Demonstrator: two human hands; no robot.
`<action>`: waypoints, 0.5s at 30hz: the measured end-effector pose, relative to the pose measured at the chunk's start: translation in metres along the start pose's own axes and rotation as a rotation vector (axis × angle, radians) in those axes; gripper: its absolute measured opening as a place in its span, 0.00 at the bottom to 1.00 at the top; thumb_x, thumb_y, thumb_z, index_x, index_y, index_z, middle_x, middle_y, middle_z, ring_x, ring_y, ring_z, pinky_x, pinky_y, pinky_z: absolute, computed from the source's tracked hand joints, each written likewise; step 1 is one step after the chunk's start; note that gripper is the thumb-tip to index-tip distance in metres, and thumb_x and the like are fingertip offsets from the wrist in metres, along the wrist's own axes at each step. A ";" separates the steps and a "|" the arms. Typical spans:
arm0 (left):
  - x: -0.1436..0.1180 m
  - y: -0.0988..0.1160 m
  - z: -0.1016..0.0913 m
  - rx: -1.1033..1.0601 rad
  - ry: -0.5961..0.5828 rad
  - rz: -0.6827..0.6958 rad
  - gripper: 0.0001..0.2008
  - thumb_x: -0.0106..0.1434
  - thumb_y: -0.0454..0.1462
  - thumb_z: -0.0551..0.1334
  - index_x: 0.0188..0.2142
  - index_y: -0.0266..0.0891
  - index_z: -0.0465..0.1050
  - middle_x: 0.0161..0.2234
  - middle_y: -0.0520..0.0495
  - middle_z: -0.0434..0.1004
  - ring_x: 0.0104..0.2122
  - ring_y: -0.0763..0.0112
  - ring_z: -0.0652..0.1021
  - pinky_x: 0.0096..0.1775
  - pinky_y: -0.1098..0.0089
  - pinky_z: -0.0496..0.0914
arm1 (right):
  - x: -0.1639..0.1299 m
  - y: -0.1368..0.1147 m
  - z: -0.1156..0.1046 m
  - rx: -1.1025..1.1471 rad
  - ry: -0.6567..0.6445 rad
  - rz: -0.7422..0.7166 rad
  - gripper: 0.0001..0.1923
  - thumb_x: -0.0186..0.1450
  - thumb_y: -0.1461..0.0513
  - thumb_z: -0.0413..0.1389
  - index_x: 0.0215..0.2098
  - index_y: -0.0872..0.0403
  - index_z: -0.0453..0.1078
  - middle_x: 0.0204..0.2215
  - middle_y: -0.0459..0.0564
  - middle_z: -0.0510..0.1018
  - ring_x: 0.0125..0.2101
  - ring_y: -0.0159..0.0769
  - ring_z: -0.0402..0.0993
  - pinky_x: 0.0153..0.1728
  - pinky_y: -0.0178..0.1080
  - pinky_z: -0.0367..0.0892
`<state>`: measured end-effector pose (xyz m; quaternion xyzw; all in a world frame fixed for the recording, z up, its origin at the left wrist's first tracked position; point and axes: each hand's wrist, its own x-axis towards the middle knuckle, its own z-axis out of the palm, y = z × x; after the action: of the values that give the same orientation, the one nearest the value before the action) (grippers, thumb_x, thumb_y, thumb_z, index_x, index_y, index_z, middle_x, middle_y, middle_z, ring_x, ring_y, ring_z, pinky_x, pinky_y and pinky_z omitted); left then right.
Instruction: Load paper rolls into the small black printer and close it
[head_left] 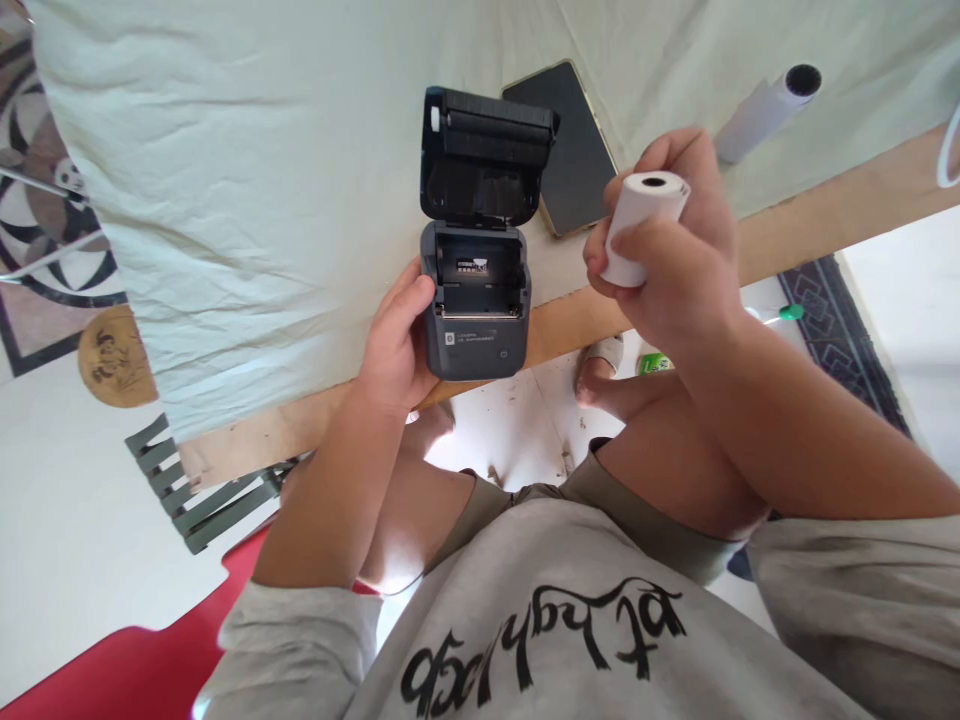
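Observation:
A dark grey portable label printer (pixel 476 345) is at the table's front edge, its lid (pixel 480 150) swung up and its paper bay showing no roll. My left hand (pixel 397 340) grips the printer by its left side, thumb on the casing. To the right of the printer, my right hand (pixel 682 240) is closed round a small white paper roll (pixel 637 230), with the hollow core facing up. The roll and the printer are apart. Behind the lid lies a flat dark tablet-like slab (pixel 574 150) with a thin light rim, partly covered.
Another white roll (pixel 765 115) stands tilted in view at the back right of the table. A pale green cloth (pixel 262 200) covers the table, leaving a wooden edge (pixel 847 190) bare. Below are a red chair (pixel 150 650) and a dark green slatted piece (pixel 202 490).

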<state>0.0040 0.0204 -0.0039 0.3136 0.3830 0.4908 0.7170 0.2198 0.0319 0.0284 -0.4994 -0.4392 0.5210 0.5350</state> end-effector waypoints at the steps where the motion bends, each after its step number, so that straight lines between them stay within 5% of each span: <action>1: 0.000 0.000 0.000 -0.011 -0.007 0.006 0.14 0.68 0.46 0.62 0.45 0.40 0.79 0.41 0.47 0.83 0.40 0.64 0.82 0.46 0.62 0.78 | -0.003 -0.002 0.003 -0.112 -0.045 -0.131 0.19 0.50 0.66 0.55 0.37 0.46 0.54 0.35 0.43 0.64 0.24 0.28 0.63 0.19 0.34 0.54; 4: 0.000 -0.001 0.001 -0.021 -0.016 0.029 0.12 0.68 0.45 0.63 0.43 0.41 0.79 0.39 0.49 0.83 0.40 0.66 0.82 0.44 0.65 0.77 | -0.007 -0.007 0.016 -0.407 -0.187 -0.496 0.18 0.52 0.68 0.55 0.37 0.48 0.55 0.41 0.45 0.66 0.33 0.33 0.70 0.32 0.40 0.67; 8: -0.001 -0.001 0.001 -0.029 0.007 0.046 0.11 0.68 0.44 0.63 0.41 0.42 0.80 0.37 0.51 0.82 0.39 0.67 0.81 0.43 0.68 0.75 | -0.003 -0.004 0.034 -0.611 -0.320 -0.816 0.21 0.54 0.70 0.53 0.43 0.47 0.56 0.41 0.47 0.72 0.43 0.39 0.72 0.41 0.43 0.70; 15: -0.001 -0.003 -0.002 -0.008 -0.003 0.045 0.10 0.65 0.44 0.65 0.42 0.42 0.78 0.37 0.49 0.81 0.49 0.59 0.81 0.48 0.64 0.76 | 0.005 0.011 0.040 -0.888 -0.216 -0.749 0.14 0.59 0.66 0.53 0.42 0.48 0.58 0.40 0.48 0.75 0.38 0.40 0.74 0.36 0.44 0.68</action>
<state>0.0036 0.0186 -0.0072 0.3201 0.3730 0.5079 0.7075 0.1795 0.0391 0.0220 -0.4306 -0.8138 0.1107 0.3743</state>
